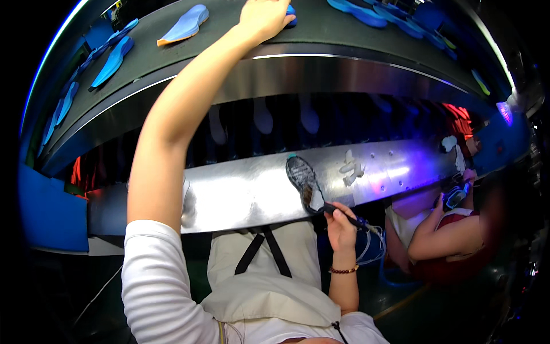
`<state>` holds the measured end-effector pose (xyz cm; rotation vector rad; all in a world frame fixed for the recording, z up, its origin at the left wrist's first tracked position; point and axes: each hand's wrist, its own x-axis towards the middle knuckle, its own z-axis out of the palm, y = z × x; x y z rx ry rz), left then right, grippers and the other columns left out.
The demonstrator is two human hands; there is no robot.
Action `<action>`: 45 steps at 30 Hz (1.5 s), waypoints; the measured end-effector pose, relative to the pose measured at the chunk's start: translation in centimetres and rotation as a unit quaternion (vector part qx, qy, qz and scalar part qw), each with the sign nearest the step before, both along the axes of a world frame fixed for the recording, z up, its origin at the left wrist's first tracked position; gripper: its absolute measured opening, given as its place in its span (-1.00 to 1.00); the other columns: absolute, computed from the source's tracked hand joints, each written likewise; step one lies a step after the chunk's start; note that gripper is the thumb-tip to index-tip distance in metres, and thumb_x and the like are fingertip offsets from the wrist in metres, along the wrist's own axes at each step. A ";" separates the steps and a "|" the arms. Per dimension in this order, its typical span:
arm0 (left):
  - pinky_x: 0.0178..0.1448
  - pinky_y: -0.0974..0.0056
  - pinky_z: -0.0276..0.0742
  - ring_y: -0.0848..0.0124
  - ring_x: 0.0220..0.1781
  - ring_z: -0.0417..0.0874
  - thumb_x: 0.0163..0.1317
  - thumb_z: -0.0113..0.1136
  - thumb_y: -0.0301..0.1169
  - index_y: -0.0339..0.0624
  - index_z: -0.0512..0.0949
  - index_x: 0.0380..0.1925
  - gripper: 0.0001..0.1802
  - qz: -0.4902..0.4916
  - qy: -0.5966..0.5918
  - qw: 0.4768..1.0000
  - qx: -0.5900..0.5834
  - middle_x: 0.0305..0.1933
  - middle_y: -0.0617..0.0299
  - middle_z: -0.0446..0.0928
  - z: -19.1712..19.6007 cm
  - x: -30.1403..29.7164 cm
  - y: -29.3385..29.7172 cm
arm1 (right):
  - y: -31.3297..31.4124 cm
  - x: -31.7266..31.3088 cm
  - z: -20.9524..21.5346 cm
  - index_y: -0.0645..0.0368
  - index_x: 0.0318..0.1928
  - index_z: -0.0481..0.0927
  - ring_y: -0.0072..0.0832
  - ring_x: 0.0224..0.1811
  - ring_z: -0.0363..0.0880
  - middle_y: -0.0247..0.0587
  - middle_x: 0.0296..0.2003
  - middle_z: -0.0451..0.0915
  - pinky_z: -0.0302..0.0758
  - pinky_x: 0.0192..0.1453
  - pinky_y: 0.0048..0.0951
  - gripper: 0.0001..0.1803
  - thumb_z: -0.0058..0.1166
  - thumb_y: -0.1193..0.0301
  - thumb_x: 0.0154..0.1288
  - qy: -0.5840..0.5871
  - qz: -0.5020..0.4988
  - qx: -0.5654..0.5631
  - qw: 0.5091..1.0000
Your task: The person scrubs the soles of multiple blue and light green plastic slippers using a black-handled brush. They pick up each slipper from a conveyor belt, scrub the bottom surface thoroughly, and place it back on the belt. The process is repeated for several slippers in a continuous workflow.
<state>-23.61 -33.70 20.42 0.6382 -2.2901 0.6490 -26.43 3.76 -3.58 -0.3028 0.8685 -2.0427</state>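
Observation:
My left hand (pixel 264 18) reaches over the dark conveyor belt (pixel 229 35) at the top edge. Its fingers are closed around a blue shoe sole (pixel 292 16), mostly hidden by the hand; the fingertips are partly cut off. Low on the right, my right hand (pixel 342 228) grips a slim dark-handled tool (pixel 350 218) with a pale end. A black shoe upper (pixel 301 172) with white stuffing in its opening lies on the metal shelf (pixel 240 192). Its heel end meets the fingers of my right hand.
More blue soles lie on the belt, one with an orange edge (pixel 184 26). White scraps (pixel 351 167) rest on the shelf. Pale foot-shaped forms (pixel 263 116) show in the dark gap beneath the belt. At right, a co-worker's arm (pixel 438 235) and a blue-white piece (pixel 455 198) appear.

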 end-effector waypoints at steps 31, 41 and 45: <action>0.11 0.01 0.33 0.07 0.02 0.43 -0.06 -0.69 0.47 -0.21 0.22 0.11 0.06 -0.361 0.383 -0.043 0.849 -0.03 -0.10 0.39 -24.6 21.0 28.0 | -6.2 6.9 3.5 0.35 -0.27 0.56 -0.59 -0.29 0.51 -0.20 -0.36 0.58 0.41 -0.13 -0.60 -0.78 0.11 0.55 0.01 0.255 0.115 0.108 0.954; 0.19 0.15 0.24 0.24 0.04 0.39 0.08 -0.65 0.36 -0.19 0.24 0.06 -0.09 -0.196 0.547 0.075 0.810 -0.01 0.06 0.37 -24.6 21.2 26.5 | -5.3 12.6 4.9 0.17 -0.43 0.56 -0.30 -0.31 0.53 -0.20 -0.41 0.58 0.40 -0.18 -0.37 -0.85 0.12 0.45 -0.12 0.676 0.064 0.002 0.734; 0.07 0.05 0.36 0.15 -0.09 0.49 0.03 -0.70 0.40 -0.24 0.25 0.05 -0.02 -0.256 0.484 0.115 0.829 -0.15 -0.05 0.44 -24.8 23.9 24.5 | -1.3 10.5 6.2 0.21 -0.41 0.59 -0.34 -0.33 0.55 -0.18 -0.40 0.59 0.44 -0.18 -0.41 -0.80 0.17 0.53 -0.19 0.669 0.276 -0.009 0.690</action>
